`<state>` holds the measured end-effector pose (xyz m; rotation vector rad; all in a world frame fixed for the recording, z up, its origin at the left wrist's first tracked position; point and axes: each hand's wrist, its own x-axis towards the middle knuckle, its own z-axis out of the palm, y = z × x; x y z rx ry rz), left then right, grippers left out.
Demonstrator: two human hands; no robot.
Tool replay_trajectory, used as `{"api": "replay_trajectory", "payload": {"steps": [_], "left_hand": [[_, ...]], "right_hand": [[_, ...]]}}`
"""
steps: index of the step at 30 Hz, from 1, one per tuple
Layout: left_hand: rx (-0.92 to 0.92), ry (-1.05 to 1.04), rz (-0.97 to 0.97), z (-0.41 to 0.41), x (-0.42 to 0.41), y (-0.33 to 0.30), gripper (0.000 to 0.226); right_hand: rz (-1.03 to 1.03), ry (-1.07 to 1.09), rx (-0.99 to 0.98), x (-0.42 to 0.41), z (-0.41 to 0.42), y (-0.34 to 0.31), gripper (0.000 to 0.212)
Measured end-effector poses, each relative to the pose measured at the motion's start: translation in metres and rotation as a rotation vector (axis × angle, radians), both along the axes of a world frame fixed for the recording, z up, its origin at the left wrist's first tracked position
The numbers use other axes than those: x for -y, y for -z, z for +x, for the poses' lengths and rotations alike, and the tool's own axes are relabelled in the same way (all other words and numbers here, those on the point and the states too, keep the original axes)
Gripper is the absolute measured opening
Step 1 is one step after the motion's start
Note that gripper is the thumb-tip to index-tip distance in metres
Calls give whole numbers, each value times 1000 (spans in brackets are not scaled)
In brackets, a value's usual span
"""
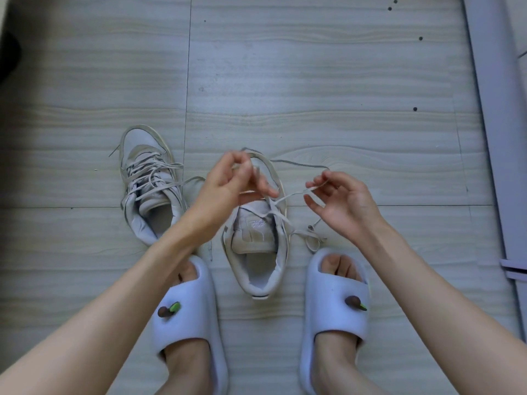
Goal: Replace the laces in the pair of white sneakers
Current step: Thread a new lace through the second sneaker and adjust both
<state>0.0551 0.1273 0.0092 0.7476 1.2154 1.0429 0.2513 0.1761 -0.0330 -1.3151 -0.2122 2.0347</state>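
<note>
Two white sneakers stand on the floor, toes pointing away from me. The left sneaker (148, 183) has a loose lace crisscrossed over it. The right sneaker (256, 238) stands between my feet, its tongue exposed. Its white lace (288, 196) runs from the eyelets up to both hands and trails off to the right. My left hand (228, 186) hovers over that shoe's toe and pinches the lace between its fingertips. My right hand (339, 201) pinches the other stretch of lace to the right of the shoe. The shoe's toe is hidden behind my left hand.
My feet in pale slippers, the left slipper (188, 309) and the right slipper (336, 297), flank the right sneaker. The floor (313, 81) is pale wood-grain tile. A grey frame edge (496, 138) runs down the right side.
</note>
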Motion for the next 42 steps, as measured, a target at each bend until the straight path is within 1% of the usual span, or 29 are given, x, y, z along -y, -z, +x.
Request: {"api": "replay_trajectory", "payload": {"steps": [1,2,4,5,6,7,8,9,10,11,13,16,17,18,20,21,22,23,24,26,27,28,29,32,35,36,38,40,42], "left_hand": [[39,-63,7,-4,-3,-5,16],[18,-132,13,-10,-6,-8,17],[-178,-239,-6,-28,-8,-6,20],[-357,-244,-14,-37,-7,-3,19],[-586,-175,-9,-45,-3,1,14],[-805,-19,-11,-50,2,6,5],[-992,180,-28,-52,8,12,10],[-1129,387,-51,-51,15,17,20],[-1214,528,-58,-49,21,22,24],[-1244,560,-37,-47,23,25,21],[-1157,442,2,-50,21,23,10],[-849,200,-10,-57,15,18,14],[-672,121,-23,-56,14,14,15],[-430,19,-31,-54,13,11,16],[148,-230,-78,-51,10,2,22],[342,-330,-135,-51,9,-1,27],[388,-400,-213,-50,9,-2,31],[279,-420,-293,-51,10,2,32],[44,-375,-339,-50,13,5,31],[-563,-107,-286,-48,23,15,19],[-803,53,-220,-48,27,20,14],[-973,199,-175,-47,30,21,17],[-1070,315,-160,-46,31,22,22],[-1144,470,-177,-45,27,18,22],[-1002,409,-148,-41,24,18,18],[-960,388,-131,-39,24,18,17],[-913,382,-102,-34,25,20,17],[-825,366,-107,-33,27,23,20],[-638,285,-148,-37,29,24,19]], "right_hand": [[-10,44,-41,-2,2,-3,11],[-16,83,-65,-4,6,-5,11],[-17,159,-70,-8,17,-7,18],[-13,195,-61,-10,23,-6,22],[-9,217,-48,-12,28,-5,26],[-6,217,-32,-12,32,-4,29],[-3,187,-9,-11,34,-2,32],[4,123,28,-10,34,-1,33],[20,30,79,-7,33,1,32],[44,-73,136,-3,31,3,30],[98,-229,219,2,27,5,23],[119,-267,223,1,24,7,18],[108,-242,211,0,23,7,18],[101,-220,199,-1,22,7,19],[102,-196,184,0,19,10,27],[100,-193,186,2,16,11,29],[94,-197,202,4,13,13,27],[89,-213,237,7,9,14,24],[89,-236,279,10,6,15,21],[86,-258,322,11,-1,15,19],[68,-242,305,11,-3,15,20],[39,-219,272,10,-5,15,22],[15,-214,251,9,-6,15,25],[-24,-209,151,9,-11,12,39],[-79,-29,-80,9,-21,8,38],[-79,-13,-94,8,-23,7,38],[-38,-103,-17,5,-21,5,37],[35,-298,115,7,-16,4,30],[70,-466,183,12,-12,6,30]]}}
